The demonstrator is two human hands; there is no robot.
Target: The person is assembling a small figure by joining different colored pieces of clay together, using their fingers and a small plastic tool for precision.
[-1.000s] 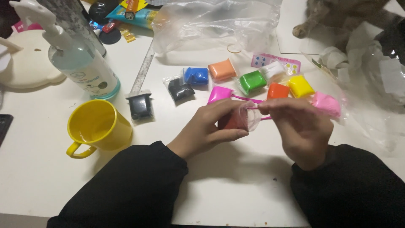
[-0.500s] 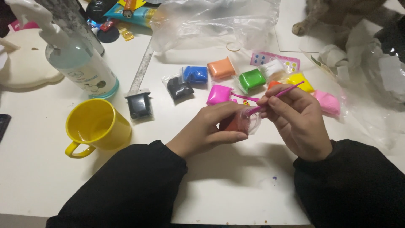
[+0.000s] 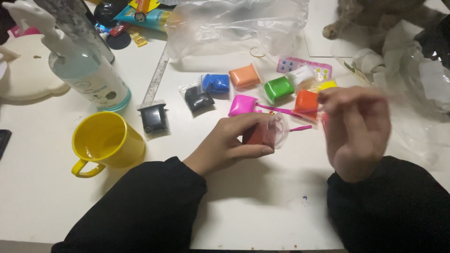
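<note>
- The left hand point(image 3: 229, 143) grips a small packet of red clay point(image 3: 262, 133) in a clear plastic wrap, fingers curled over the top and thumb beneath, just above the white counter point(image 3: 262, 211).
- The right hand point(image 3: 356, 129) is raised just right of the packet and apart from it; it is blurred, fingers bent loosely, and I cannot tell whether it pinches anything.
- A thin pink stick point(image 3: 300, 128) lies on the counter between the two hands, close to the packet's right edge.
- Behind the hands sits a loose row of wrapped clay blocks: black point(image 3: 198, 98), blue point(image 3: 215, 83), orange point(image 3: 244, 75), green point(image 3: 278, 87), magenta point(image 3: 242, 105), a red-orange one point(image 3: 306, 102) just beside the right hand's fingers, and a yellow one point(image 3: 328, 85) partly hidden behind them.
- A white block point(image 3: 301, 74) rests by a patterned card point(image 3: 304, 65) at the back of the row.
- A dark clay packet point(image 3: 154, 118) lies alone to the left, at the foot of a metal ruler point(image 3: 157, 77).
- A yellow mug point(image 3: 107, 143) stands upright near the left sleeve, handle toward the counter's front edge.
- A clear pump bottle point(image 3: 89, 70) stands behind the mug.
- A large crumpled clear bag point(image 3: 234, 21) lies at the back of the counter.
- Both sleeves are black.
</note>
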